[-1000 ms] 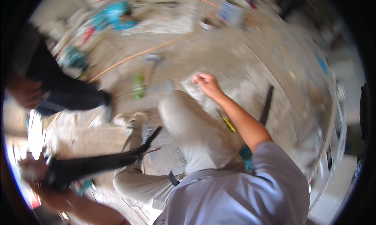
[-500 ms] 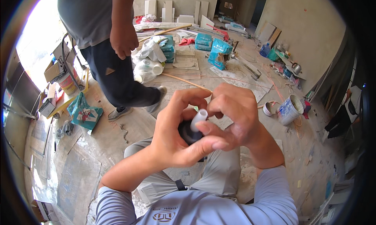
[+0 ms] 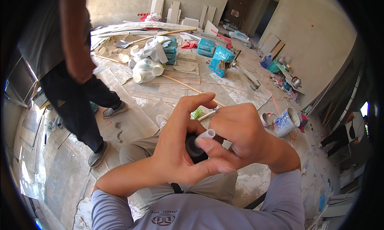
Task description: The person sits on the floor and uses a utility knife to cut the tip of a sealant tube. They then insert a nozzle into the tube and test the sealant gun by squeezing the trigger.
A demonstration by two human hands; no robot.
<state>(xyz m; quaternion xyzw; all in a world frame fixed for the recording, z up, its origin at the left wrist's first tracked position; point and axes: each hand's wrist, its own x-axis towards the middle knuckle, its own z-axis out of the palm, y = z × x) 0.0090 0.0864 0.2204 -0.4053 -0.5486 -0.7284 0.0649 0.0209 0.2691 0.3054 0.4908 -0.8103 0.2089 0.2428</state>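
My left hand (image 3: 170,154) curves around a dark, round tube (image 3: 193,146) seen end-on, whose length is mostly hidden by the fingers. A short pale nozzle (image 3: 206,134) with an open tip sticks up from it. Closed against the nozzle, my right hand (image 3: 242,130) has its thumb on the nozzle's side and its other fingers curled behind. Both hands meet above my lap, with the left thumb reaching under the right one. The right fingertips are partly out of sight.
A person (image 3: 72,90) stands close by at the left; another (image 3: 352,128) is at the far right. Blue bags (image 3: 222,61), a plastic-wrapped bundle (image 3: 147,70), a long pole (image 3: 188,86) and a bucket (image 3: 286,122) lie or stand about the littered floor.
The person in front has moved left, uncovering a sand heap and a shovel. My hands keep hold of the tube and nozzle, with the right hand's fingers curled over more. The view has shifted slightly.
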